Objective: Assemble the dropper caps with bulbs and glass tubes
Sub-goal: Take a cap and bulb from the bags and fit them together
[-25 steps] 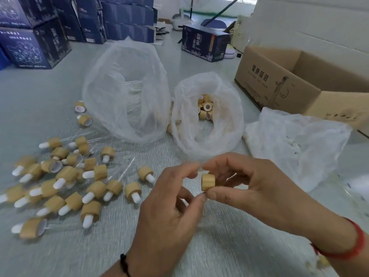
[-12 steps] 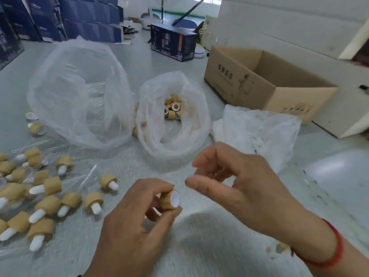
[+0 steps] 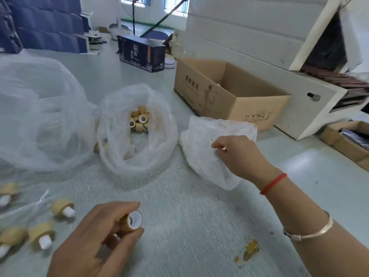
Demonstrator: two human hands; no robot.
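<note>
L fingers (image 3: 127,234) clamp cap (image 3: 133,220), open end up, ready for a bulb. R fingers (image 3: 216,145) curl at bag (image 3: 201,148), w/ grip unclear, prob. fishing for one.

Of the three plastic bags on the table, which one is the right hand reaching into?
The crumpled white bag farthest right, beside the cardboard box. The right hand is at it; the middle bag holds the bamboo caps, and the large bag lies left.
</note>
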